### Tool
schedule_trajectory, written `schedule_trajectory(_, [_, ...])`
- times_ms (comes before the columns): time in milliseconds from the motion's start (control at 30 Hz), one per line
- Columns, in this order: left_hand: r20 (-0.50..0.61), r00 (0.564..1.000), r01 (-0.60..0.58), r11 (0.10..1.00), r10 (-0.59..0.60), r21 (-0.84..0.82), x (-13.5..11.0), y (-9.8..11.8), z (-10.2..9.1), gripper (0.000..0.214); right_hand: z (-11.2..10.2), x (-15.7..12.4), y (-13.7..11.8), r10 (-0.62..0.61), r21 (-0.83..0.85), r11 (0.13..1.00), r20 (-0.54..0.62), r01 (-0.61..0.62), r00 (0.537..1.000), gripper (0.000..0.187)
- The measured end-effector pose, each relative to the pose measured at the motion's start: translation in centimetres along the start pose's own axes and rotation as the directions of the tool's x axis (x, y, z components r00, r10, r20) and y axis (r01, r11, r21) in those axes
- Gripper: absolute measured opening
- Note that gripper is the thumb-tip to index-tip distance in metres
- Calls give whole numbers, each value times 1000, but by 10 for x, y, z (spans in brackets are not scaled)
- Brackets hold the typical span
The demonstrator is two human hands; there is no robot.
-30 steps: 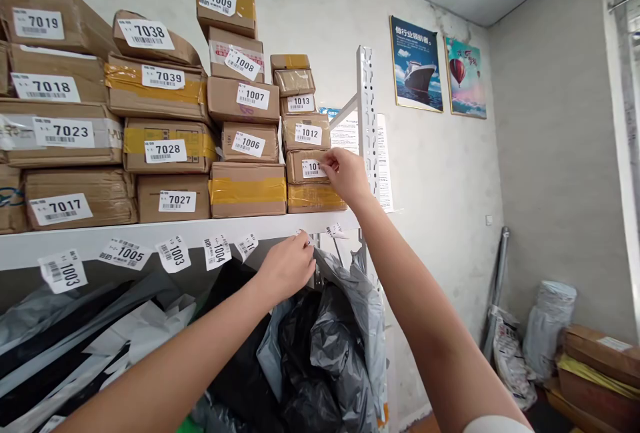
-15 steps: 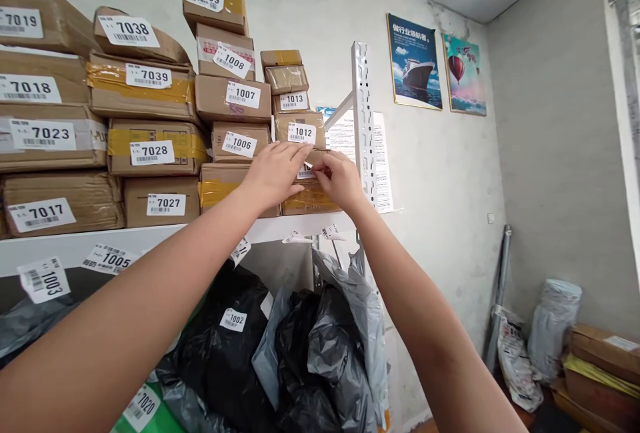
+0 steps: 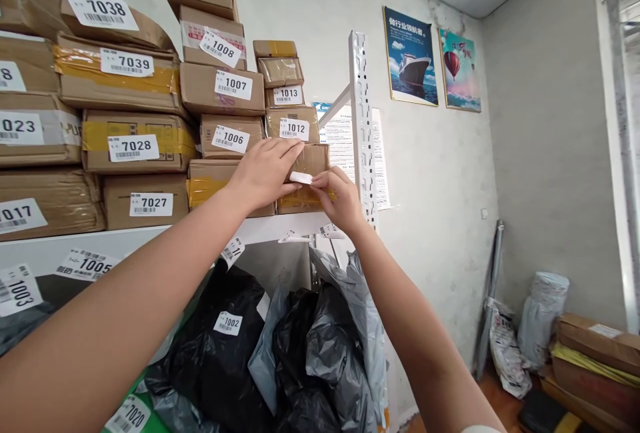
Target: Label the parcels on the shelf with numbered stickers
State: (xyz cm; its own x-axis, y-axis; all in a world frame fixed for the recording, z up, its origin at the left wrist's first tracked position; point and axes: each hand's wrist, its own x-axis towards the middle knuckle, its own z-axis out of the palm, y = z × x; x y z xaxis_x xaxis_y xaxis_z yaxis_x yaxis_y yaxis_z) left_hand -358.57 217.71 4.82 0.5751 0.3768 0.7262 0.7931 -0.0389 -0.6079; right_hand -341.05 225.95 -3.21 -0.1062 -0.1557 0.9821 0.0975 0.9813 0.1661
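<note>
My right hand (image 3: 343, 201) pinches a white label (image 3: 301, 178) between thumb and fingertips, its blank side towards me. The label is bent away from the front of a brown cardboard box (image 3: 313, 156); whether its left end still sticks is hard to tell. My left hand (image 3: 265, 176) lies flat with fingers stretched out, the tips against the left side of that box and the thumb just under the label's left end. Right above sits the box marked 1012 (image 3: 300, 123). Beneath is a box with yellow tape (image 3: 295, 199).
Stacked numbered parcels, such as 7028 (image 3: 145, 143), fill the shelf to the left. A perforated metal post (image 3: 361, 119) stands close beside my right hand. Under the shelf edge (image 3: 265, 227) hang loose labels and bulge black bags (image 3: 215, 346). More boxes (image 3: 595, 359) lie at lower right.
The label, earlier against the box with part of its print showing, is now pulled outward by my right hand and shows its blank side. The view has swung slightly right.
</note>
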Motion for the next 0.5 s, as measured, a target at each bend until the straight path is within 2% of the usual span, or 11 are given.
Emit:
schedule_trajectory(67, [-7, 1000, -10, 1000, 10, 6, -1, -2, 2, 75, -5, -14, -12, 55, 108, 993, -152, -38, 987, 6])
schedule_trajectory(100, [-17, 1000, -12, 1000, 12, 11, -3, -2, 2, 76, -9, -24, -18, 121, 172, 982, -274, -76, 954, 6])
schedule_trajectory(133, [-34, 999, -9, 1000, 9, 18, -4, -1, 2, 77, -14, -35, -23, 214, 238, 963, -401, -125, 890, 11])
schedule_trajectory(200, [-88, 996, 0, 999, 3, 33, -9, 5, 2, 75, -21, -61, -27, 435, 371, 892, -557, -257, 707, 24])
schedule_trajectory(267, [-145, 989, -15, 999, 21, 41, -16, 20, 4, 66, -21, -86, -21, 638, 500, 768, -544, -400, 545, 35])
schedule_trajectory(333, [-163, 981, -104, 994, 108, 35, -24, 41, 10, 50, -13, -106, -10, 767, 578, 641, -468, -505, 439, 43])
schedule_trajectory(400, [-138, 962, -237, 971, 237, 16, -34, 66, 20, 39, 0, -117, 2, 811, 584, 583, -462, -565, 359, 48])
schedule_trajectory(500, [-89, 934, -348, 937, 347, -3, -49, 95, 40, 34, 17, -123, 11, 791, 524, 581, -543, -623, 282, 49])
